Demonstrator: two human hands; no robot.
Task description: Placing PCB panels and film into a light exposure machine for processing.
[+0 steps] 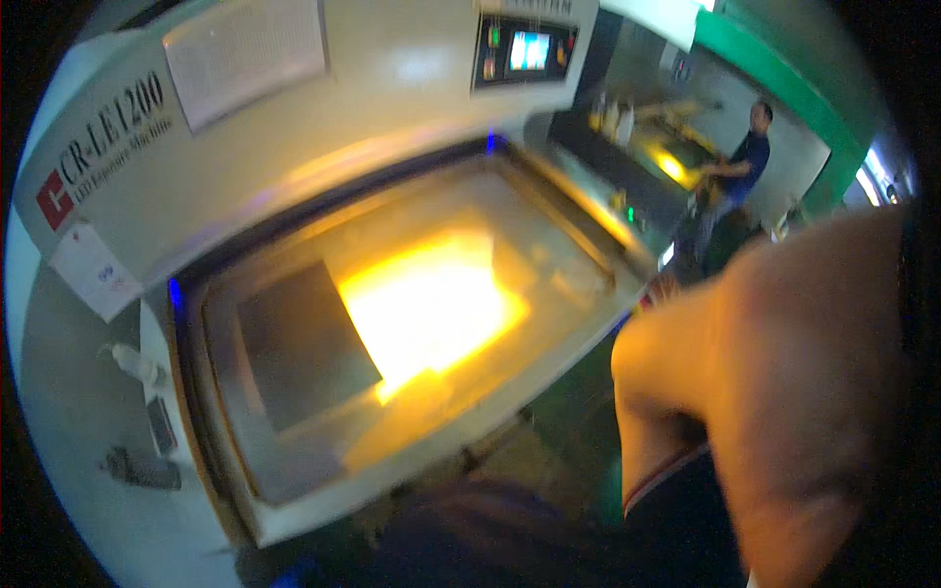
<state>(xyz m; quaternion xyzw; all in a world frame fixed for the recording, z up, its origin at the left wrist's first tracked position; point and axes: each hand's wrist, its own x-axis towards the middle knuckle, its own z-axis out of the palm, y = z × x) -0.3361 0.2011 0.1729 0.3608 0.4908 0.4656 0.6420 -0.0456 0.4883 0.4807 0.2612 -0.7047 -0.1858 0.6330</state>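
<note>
A bare, bent arm (676, 343), by its place my right one, fills the right side close to the camera. Its dark sleeve (686, 500) shows below the elbow; no fingers of my right hand can be made out. My left hand is out of the picture. Left of the arm lies the framed glass bed (314, 470) of a large pale exposure machine (392, 69). On the bed a dark rectangular sheet (304, 343) lies beside a glaring yellow-white lit area (431, 309). The glare hides what is there.
A control panel with a small screen (529, 51) sits on the machine's upper front. On the left ledge are a white bottle (134, 363), a dark phone-like object (161, 425) and a dark grey object (142, 468). A person (750, 162) stands at another lit bench at the far right.
</note>
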